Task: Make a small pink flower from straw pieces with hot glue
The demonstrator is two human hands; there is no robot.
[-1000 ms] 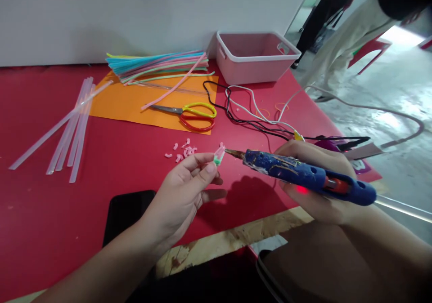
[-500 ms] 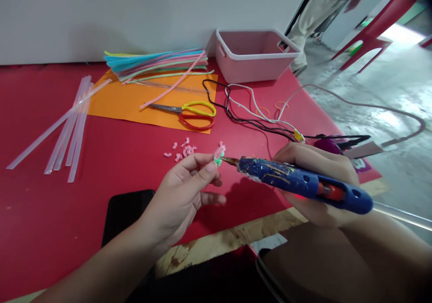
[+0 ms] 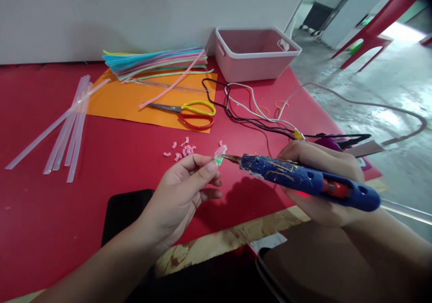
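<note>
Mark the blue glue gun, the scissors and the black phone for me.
Blue glue gun (image 3: 280, 171): head view, on its scuffed body.
Scissors (image 3: 198, 122): head view, on the red handle loop.
Black phone (image 3: 124, 213): head view, on its dark upper face.

No text, label, brand, number or sign can be read anywhere in the scene. The purple item at the right edge of the table carries a pale mark, too small and partly hidden to make out.
</note>
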